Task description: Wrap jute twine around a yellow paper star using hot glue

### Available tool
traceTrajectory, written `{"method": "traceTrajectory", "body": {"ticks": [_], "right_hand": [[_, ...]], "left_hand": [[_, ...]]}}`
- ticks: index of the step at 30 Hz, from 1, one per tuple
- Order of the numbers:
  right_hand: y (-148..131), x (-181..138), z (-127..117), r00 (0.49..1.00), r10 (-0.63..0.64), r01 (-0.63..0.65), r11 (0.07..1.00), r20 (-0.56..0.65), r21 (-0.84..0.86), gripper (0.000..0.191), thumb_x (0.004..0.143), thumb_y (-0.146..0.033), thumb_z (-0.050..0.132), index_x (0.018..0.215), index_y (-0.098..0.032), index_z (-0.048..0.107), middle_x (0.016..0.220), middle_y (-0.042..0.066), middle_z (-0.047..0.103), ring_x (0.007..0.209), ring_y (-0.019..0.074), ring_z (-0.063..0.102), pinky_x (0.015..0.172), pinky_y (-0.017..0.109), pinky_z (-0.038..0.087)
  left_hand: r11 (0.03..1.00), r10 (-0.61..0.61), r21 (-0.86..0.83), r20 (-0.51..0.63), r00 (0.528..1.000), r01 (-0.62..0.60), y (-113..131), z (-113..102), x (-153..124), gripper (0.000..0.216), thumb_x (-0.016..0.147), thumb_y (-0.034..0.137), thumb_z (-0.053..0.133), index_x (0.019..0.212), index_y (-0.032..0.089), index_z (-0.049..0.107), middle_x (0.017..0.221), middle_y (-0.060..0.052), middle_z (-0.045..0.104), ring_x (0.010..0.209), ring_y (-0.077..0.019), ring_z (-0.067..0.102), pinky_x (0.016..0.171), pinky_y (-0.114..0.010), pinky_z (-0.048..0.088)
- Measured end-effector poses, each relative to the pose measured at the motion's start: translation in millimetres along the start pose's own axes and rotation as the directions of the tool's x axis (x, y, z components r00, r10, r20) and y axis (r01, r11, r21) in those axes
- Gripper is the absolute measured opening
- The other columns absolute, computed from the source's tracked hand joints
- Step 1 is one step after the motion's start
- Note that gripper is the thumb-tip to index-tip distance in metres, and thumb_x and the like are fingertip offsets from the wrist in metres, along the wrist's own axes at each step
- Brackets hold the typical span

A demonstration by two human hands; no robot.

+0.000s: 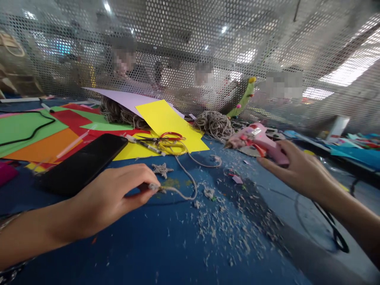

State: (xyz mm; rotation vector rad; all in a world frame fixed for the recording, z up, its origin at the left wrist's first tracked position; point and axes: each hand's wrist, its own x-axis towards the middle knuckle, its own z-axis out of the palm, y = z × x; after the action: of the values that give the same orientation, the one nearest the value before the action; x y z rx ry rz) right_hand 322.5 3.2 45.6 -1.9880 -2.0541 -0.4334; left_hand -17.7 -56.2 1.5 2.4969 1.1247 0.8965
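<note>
My left hand (pixel 121 194) is closed in a pinch on a small grey yarn piece (pixel 153 186), most of it hidden by the fingers. A grey cord (pixel 185 196) trails from there across the blue table toward the scissors (pixel 172 143) with red and yellow handles. Just beyond my fingertips lies a grey yarn-wrapped star (pixel 162 170). My right hand (pixel 297 170) has its fingers around the handle of a pink glue gun (pixel 261 142), whose nozzle points left. Under the scissors is a pen (pixel 150 148).
A black phone (pixel 86 162) rests left, by coloured paper sheets (pixel 26 128). Yellow paper (pixel 169 118) and a grey yarn ball (pixel 214 125) sit farther back, before a perforated metal screen (pixel 178 47). Grey fibre scraps (pixel 228 225) litter the table (pixel 133 253). A black cable (pixel 335 229) loops at right.
</note>
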Motion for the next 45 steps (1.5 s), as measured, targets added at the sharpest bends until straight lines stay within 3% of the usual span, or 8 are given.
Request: {"method": "traceTrajectory", "body": {"ticks": [3,6,9,16,22,30,40,45], "right_hand": [[-10,-3,2,0.995,-0.097,0.097,0.995,0.01,0.032,0.041,0.07,-0.058,0.044,0.082,-0.019,0.041,0.064,0.002,0.049,0.053,0.0141,0.046,0.049,0.025,0.033],[-26,-13,0,0.979,-0.175,0.175,0.985,-0.106,-0.012,0.049,0.067,-0.063,0.046,0.086,-0.018,0.044,0.062,0.001,0.049,0.05,0.0134,0.044,0.046,0.024,0.032],[-43,-27,-4,0.928,-0.299,0.302,0.953,-0.224,-0.022,0.045,0.07,-0.059,0.046,0.088,-0.019,0.045,0.064,0.002,0.05,0.049,0.0127,0.044,0.043,0.023,0.031],[-58,-46,0,0.852,-0.444,0.467,0.884,-0.277,0.018,0.038,0.078,-0.051,0.042,0.096,-0.018,0.045,0.078,0.006,0.057,0.062,0.0174,0.054,0.05,0.026,0.038],[-58,-50,1,0.843,-0.471,0.492,0.871,-0.26,0.017,0.032,0.082,-0.046,0.038,0.1,-0.02,0.043,0.074,0.005,0.055,0.056,0.0168,0.051,0.046,0.026,0.035],[-59,-52,2,0.867,-0.448,0.473,0.878,-0.221,0.075,0.03,0.082,-0.042,0.04,0.102,-0.019,0.043,0.079,0.005,0.056,0.058,0.0155,0.052,0.047,0.025,0.037],[-58,-51,3,0.878,-0.435,0.459,0.884,-0.2,0.093,0.03,0.082,-0.041,0.039,0.105,-0.022,0.043,0.081,0.005,0.056,0.056,0.016,0.051,0.046,0.025,0.036],[-59,-51,4,0.865,-0.452,0.479,0.873,-0.216,0.091,0.028,0.082,-0.04,0.04,0.104,-0.021,0.043,0.081,0.005,0.056,0.059,0.0161,0.053,0.048,0.025,0.037]], "left_hand": [[0.993,0.093,0.074,0.01,0.996,-0.093,-3,-1,0,0.012,0.084,0.018,0.041,0.085,0.02,0.052,0.081,0.0,0.062,0.075,-0.0098,0.058,0.068,-0.019,0.044],[0.949,0.238,0.204,0.035,0.971,-0.24,-5,0,-3,0.018,0.087,0.017,0.036,0.088,0.018,0.054,0.087,-0.004,0.064,0.081,-0.0134,0.058,0.074,-0.024,0.044],[0.892,0.335,0.301,0.062,0.94,-0.338,-2,2,-7,0.031,0.09,0.019,0.025,0.089,0.017,0.056,0.089,-0.007,0.065,0.083,-0.0158,0.058,0.075,-0.028,0.044],[0.856,0.306,0.42,0.064,0.95,-0.303,17,5,-16,0.046,0.091,0.018,0.017,0.086,0.024,0.062,0.086,-0.003,0.069,0.082,-0.0167,0.06,0.076,-0.032,0.046],[0.844,0.349,0.436,-0.002,0.937,-0.313,17,8,-18,0.047,0.09,0.016,0.017,0.086,0.024,0.063,0.086,-0.002,0.069,0.084,-0.0162,0.059,0.081,-0.032,0.046],[0.847,0.362,0.407,0.028,0.932,-0.342,15,7,-18,0.047,0.091,0.016,0.016,0.085,0.022,0.062,0.086,-0.001,0.069,0.083,-0.0143,0.061,0.085,-0.029,0.044],[0.861,0.328,0.406,0.019,0.945,-0.307,21,9,-20,0.041,0.089,0.015,0.023,0.085,0.024,0.063,0.086,-0.001,0.069,0.084,-0.0156,0.061,0.086,-0.035,0.047],[0.81,0.411,0.442,0.04,0.911,-0.385,19,6,-17,0.039,0.089,0.013,0.022,0.085,0.02,0.061,0.084,-0.002,0.069,0.079,-0.0147,0.062,0.085,-0.032,0.047]]}}
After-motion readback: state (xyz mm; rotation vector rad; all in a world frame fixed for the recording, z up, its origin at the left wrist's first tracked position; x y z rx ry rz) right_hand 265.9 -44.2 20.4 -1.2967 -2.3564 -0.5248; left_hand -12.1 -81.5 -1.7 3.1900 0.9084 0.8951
